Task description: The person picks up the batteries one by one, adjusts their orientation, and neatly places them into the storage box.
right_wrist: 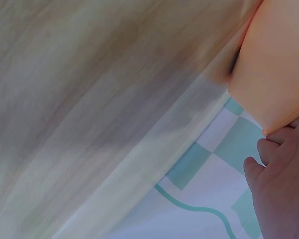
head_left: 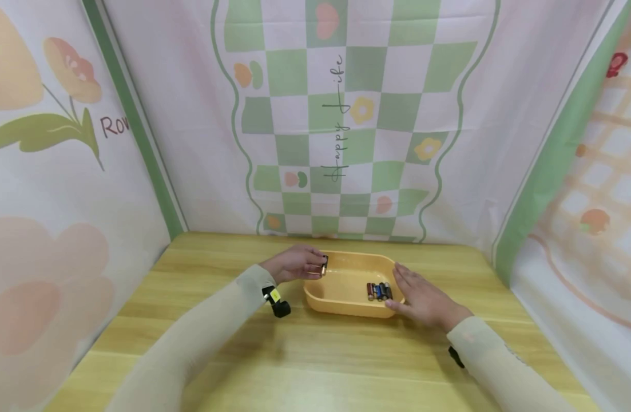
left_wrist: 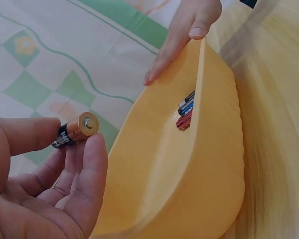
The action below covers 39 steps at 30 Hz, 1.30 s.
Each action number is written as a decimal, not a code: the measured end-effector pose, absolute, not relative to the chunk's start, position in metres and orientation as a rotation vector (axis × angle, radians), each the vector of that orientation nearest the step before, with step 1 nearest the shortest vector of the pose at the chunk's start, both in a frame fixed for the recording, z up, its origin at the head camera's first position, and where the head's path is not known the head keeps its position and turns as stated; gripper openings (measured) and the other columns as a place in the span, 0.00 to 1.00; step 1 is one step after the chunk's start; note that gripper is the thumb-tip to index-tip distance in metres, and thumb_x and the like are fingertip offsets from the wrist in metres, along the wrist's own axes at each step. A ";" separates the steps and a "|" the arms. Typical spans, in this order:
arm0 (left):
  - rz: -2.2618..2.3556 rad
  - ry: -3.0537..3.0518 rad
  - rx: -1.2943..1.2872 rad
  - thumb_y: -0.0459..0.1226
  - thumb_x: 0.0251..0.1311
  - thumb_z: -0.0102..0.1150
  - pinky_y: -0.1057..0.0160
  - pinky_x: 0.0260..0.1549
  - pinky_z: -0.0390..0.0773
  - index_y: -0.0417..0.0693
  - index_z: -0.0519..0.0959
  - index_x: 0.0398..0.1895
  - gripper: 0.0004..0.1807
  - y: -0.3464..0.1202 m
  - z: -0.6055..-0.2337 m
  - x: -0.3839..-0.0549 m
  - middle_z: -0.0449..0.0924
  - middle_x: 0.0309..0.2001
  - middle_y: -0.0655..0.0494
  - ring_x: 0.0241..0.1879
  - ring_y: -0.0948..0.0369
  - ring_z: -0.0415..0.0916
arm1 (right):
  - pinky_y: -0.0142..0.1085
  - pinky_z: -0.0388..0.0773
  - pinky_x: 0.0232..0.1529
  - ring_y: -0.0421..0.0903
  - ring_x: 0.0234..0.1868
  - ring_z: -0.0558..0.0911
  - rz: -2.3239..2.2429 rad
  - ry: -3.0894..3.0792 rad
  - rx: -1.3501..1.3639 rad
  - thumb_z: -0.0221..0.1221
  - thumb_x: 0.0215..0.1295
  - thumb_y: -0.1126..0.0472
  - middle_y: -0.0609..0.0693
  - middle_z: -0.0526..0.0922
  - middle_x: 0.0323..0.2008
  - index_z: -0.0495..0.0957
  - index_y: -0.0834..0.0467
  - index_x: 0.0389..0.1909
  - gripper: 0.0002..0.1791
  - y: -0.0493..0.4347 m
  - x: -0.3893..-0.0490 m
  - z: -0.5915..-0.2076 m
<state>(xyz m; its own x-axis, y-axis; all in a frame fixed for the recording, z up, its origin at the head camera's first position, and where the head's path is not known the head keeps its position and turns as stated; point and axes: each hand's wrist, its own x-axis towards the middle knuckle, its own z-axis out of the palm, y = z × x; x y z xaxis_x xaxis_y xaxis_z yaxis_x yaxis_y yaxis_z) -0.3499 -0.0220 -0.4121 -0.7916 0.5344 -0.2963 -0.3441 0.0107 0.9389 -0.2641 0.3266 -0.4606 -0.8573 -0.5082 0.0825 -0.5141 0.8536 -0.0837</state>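
Observation:
Above the left end of a yellow tray [head_left: 341,310], my left hand [head_left: 296,264] pinches a battery between thumb and fingers. In the left wrist view that battery [left_wrist: 74,131] is black and copper, with its button end facing the camera. Several batteries [head_left: 380,292] lie side by side inside the tray near its right end; red, blue and dark ones show. My right hand [head_left: 423,298] rests against the tray's right end, fingers straight along the rim and thumb at the near corner. In the right wrist view, part of that hand [right_wrist: 284,184] touches the tray's edge.
The tray stands on a wooden table [head_left: 315,360]. A patterned cloth [head_left: 356,120] hangs behind the table's far edge, with more cloth at both sides. A black device with a yellow tag [head_left: 276,300] is strapped to the left wrist.

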 end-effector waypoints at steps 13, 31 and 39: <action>1.818 1.663 0.197 0.29 0.65 0.57 0.55 0.45 0.83 0.34 0.75 0.47 0.09 -0.002 -0.413 -0.348 0.79 0.44 0.39 0.35 0.55 0.81 | 0.54 0.47 0.72 0.62 0.73 0.48 0.152 -2.965 0.823 0.41 0.71 0.32 0.63 0.41 0.75 0.45 0.70 0.73 0.50 0.325 -0.262 -0.460; 1.767 1.660 0.229 0.28 0.65 0.55 0.55 0.46 0.82 0.37 0.74 0.43 0.05 0.019 -0.416 -0.357 0.80 0.42 0.41 0.36 0.56 0.80 | 0.53 0.47 0.72 0.62 0.74 0.48 0.158 -2.970 0.814 0.41 0.71 0.32 0.63 0.40 0.75 0.45 0.70 0.73 0.50 0.324 -0.260 -0.457; 1.749 1.687 0.214 0.28 0.65 0.56 0.56 0.43 0.83 0.36 0.73 0.43 0.06 0.028 -0.419 -0.361 0.76 0.51 0.34 0.38 0.53 0.80 | 0.53 0.47 0.72 0.60 0.74 0.47 0.180 -2.966 0.818 0.41 0.71 0.32 0.62 0.41 0.75 0.45 0.69 0.74 0.49 0.323 -0.258 -0.456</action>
<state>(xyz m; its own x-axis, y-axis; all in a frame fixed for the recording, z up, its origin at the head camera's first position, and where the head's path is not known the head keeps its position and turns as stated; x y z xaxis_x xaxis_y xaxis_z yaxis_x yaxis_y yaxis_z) -0.3610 0.0276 -0.4185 -0.7501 0.5699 -0.3355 -0.3558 0.0799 0.9311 -0.2580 0.3234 -0.4564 -0.8574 -0.5070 0.0883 -0.5140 0.8524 -0.0966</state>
